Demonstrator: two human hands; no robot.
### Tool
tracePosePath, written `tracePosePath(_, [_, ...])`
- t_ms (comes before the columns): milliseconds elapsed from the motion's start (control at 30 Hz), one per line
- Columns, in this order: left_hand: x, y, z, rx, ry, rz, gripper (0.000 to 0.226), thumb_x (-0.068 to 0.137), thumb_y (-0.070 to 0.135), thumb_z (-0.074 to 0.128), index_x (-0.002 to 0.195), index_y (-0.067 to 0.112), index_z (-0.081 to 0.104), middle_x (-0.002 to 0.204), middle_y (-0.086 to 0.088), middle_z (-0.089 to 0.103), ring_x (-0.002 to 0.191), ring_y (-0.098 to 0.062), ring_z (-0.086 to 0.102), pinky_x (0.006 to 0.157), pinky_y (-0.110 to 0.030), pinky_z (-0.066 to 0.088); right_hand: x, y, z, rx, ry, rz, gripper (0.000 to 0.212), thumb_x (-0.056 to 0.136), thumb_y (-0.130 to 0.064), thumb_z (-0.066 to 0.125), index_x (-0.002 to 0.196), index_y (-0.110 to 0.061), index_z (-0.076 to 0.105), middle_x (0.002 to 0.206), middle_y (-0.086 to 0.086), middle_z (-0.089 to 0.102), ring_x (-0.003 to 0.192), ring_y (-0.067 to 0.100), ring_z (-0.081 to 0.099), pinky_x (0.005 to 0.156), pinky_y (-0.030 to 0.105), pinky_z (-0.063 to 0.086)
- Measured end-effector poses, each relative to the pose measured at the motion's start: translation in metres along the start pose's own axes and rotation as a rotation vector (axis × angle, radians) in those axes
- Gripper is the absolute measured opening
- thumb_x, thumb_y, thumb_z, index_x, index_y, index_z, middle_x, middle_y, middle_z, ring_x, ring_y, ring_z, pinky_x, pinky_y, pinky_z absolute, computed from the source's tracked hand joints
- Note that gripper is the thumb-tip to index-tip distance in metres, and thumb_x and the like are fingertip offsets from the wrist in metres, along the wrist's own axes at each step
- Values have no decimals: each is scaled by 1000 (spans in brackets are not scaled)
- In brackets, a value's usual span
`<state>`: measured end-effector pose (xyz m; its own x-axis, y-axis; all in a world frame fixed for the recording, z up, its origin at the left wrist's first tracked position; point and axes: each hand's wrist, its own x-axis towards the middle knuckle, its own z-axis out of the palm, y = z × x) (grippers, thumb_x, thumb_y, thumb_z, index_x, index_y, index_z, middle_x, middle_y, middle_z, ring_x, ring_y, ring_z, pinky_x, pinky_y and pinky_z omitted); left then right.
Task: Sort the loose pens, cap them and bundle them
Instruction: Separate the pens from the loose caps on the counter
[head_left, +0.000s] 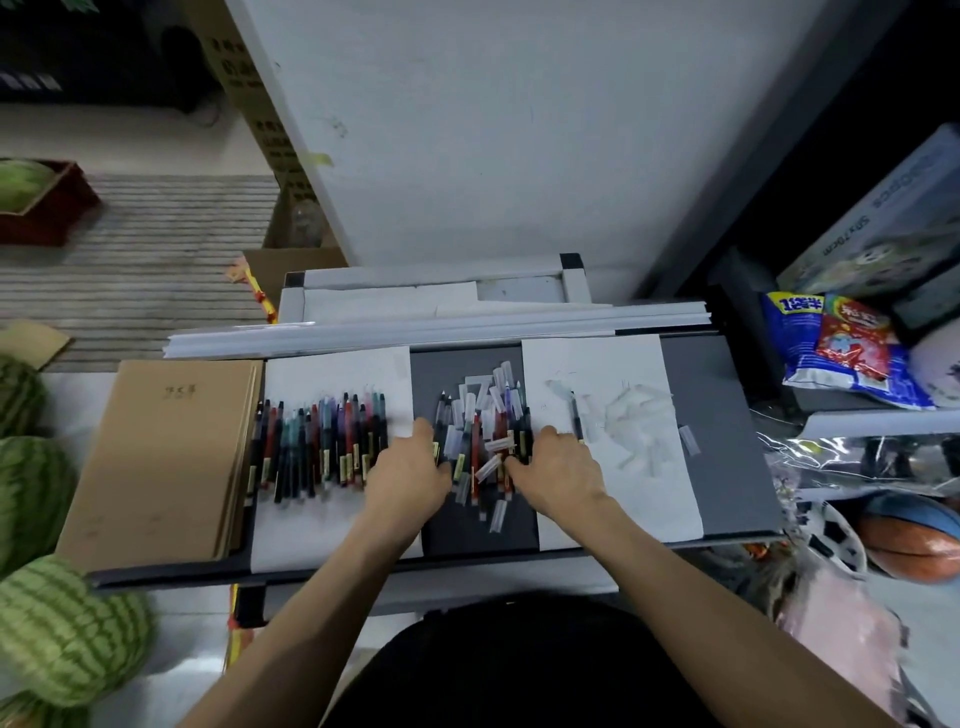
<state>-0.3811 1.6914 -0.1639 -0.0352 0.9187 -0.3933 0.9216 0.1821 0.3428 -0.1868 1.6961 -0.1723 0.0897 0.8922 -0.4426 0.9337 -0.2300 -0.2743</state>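
- A dark desk (727, 441) was seen from above, with two white sheets laid on it: the left sheet (311, 530) and the right sheet (670, 493), with a strip of bare desk between them.
- A loose pile of pens and clear caps (483, 415) was heaped on that bare strip.
- The left hand (410, 467) was set against the left edge of the pile. Its index finger was stretched toward the far side and its other fingers were bent in against the pens. Whether any pen was pinched could not be told through the blur.
- The right hand (558, 467) was set against the right edge of the pile, with its fingers curled leftward into the pens and caps. A grip could not be made out there either.
- A row of pens (322, 441) in many colours was laid side by side on the left sheet, just left of the left hand.
- A scatter of clear caps (639, 421) was spread on the right sheet.
- A single dark pen (575, 415) was laid near that sheet's left edge, just beside the right hand.
- A stack of brown notebooks (166, 457) was placed at the left end of the desk, beside the left sheet.
- Striped watermelons (57, 629) were seen to the left of the desk.
- Snack bags (841, 348) and a basketball (914, 545) were seen to the right.
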Motion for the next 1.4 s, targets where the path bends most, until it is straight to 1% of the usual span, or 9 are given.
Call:
tracePosePath(100, [5,6,-1,93,24,-23,29,97,32,63,113,16,44,89,-6,62,75,-30,57,60,-37,46,4,2,-3,33,-4,24,36,91,-49,59,95,-14,49,104,12,67,82,28,55,69,33,43])
tracePosePath(200, [10,14,-1,198,39,-43,31,96,35,64,111,16,46,90,-5,59,75,-29,54,61,-36,40,7,0,-5,31,-27,37,45,90,-53,61,103,-11,58,106,12,66,94,32,65,71,33,46])
tracePosePath(300, [15,18,0,287,38,-32,32,93,37,66,104,17,43,99,-7,67,88,-32,67,64,-36,39,10,-4,-6,21,-45,46,38,92,-46,61,103,-10,61,108,12,68,99,33,68,70,32,46])
tracePosePath(567, [19,18,7,270,19,-45,32,90,34,67,101,14,45,95,-5,66,91,-32,69,65,-35,41,7,-5,0,-121,-29,24,37,96,-39,58,114,-7,63,115,10,68,107,31,69,74,34,46])
tracePosePath(733, [21,21,10,255,-9,-58,35,89,37,67,107,13,49,91,-3,60,95,-31,69,68,-35,42,6,-6,-1,-129,-20,39,24,94,-32,56,104,-10,59,109,10,70,102,32,70,70,33,44])
tracePosePath(967, [24,19,8,196,-37,-56,22,88,33,66,94,15,53,81,0,56,79,-28,60,68,-34,44,7,0,-7,-98,-42,14,34,103,-34,45,114,-6,62,117,14,69,106,35,68,75,36,45])
tracePosePath(1133, [25,18,4,115,-64,-27,16,91,25,59,83,11,55,80,-5,60,74,-30,61,67,-35,50,4,8,-12,-31,-58,29,28,104,-22,43,112,-3,63,115,18,67,103,37,67,75,36,46])
tracePosePath(1300, [23,11,-3,-119,-118,-50,27,93,22,58,78,-1,61,68,-16,69,62,-32,70,63,-43,63,-1,19,-18,22,-60,30,28,106,-25,42,109,-3,59,111,21,65,89,36,58,74,37,43])
tracePosePath(1400, [25,3,-6,-278,-116,-81,30,94,24,58,71,5,57,62,-16,70,56,-28,71,63,-38,61,-2,26,-20,36,-63,33,29,106,-26,42,110,-3,58,112,22,65,96,41,63,78,41,49])
